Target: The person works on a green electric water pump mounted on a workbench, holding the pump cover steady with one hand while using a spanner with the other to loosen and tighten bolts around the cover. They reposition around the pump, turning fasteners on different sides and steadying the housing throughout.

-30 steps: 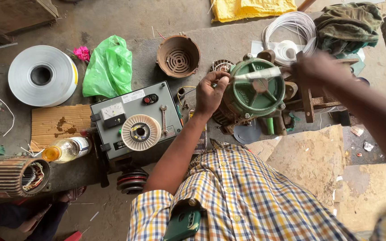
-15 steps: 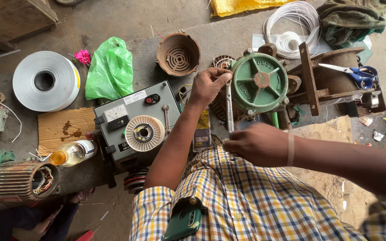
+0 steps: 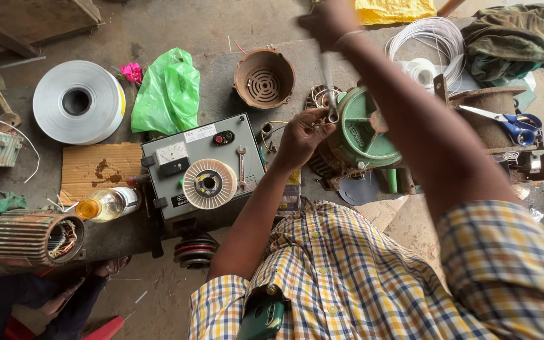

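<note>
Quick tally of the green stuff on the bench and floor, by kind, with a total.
Green plastic bag: 1
Green round motor housing by the left hand: 1
Dark green cloth bundle at the top right: 1
Small green rag at the left edge: 1
Total: 4

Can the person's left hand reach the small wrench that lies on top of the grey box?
Probably yes. The left hand rests at the green machine, just right of the grey box. The wrench lies uncovered on the box top, nothing between them.
</note>
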The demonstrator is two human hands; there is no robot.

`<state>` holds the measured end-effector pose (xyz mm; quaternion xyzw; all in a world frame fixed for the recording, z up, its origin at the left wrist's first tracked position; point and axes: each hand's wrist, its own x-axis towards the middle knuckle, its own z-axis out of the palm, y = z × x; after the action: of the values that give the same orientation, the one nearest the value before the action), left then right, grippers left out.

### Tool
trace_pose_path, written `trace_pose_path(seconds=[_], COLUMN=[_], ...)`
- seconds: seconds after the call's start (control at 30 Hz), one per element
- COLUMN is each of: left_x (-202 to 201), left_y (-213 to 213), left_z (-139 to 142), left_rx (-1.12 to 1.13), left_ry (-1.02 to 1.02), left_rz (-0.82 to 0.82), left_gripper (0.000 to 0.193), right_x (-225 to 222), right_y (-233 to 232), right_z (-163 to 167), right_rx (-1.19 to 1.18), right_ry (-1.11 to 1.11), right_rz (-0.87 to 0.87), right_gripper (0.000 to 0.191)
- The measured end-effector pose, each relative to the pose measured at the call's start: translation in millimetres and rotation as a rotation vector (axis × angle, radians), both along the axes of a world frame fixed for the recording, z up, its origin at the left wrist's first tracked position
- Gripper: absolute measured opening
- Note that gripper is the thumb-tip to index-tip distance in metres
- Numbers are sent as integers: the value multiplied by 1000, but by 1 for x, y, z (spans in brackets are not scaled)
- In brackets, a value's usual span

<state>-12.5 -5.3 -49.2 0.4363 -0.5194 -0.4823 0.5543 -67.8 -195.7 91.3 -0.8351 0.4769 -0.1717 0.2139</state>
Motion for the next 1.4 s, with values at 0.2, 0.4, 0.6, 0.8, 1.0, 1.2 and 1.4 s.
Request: trace_pose_path(seconds=[0.2, 0.4, 0.6, 0.8, 1.0, 1.2, 1.4], left_x=[-7, 3, 10, 21, 33, 36, 16], left_y=[-6, -15, -18, -32, -44, -12, -8], left_z=[12, 37, 49, 34, 10, -7, -21], left_rx=[-83, 77, 174, 254, 134, 234, 51], left_ry=[-65, -277, -342, -337, -201, 487, 251], left_rz=[152, 78, 22, -61, -179, -338, -168], left_gripper=[25, 34, 22, 25, 28, 42, 25], right_x=[-163, -253, -226, -132, -10, 48, 59], right_y=[11, 138, 241, 246, 195, 126, 89], right_z=[-6, -14, -9, -10, -34, -64, -59], right_rx=[-95, -48, 339, 178, -344, 291, 151], right_ry=[239, 128, -13, -81, -170, -217, -410], right_rz=[-182, -16, 288, 757, 824, 622, 361], right_gripper=[43, 25, 31, 29, 31, 15, 27])
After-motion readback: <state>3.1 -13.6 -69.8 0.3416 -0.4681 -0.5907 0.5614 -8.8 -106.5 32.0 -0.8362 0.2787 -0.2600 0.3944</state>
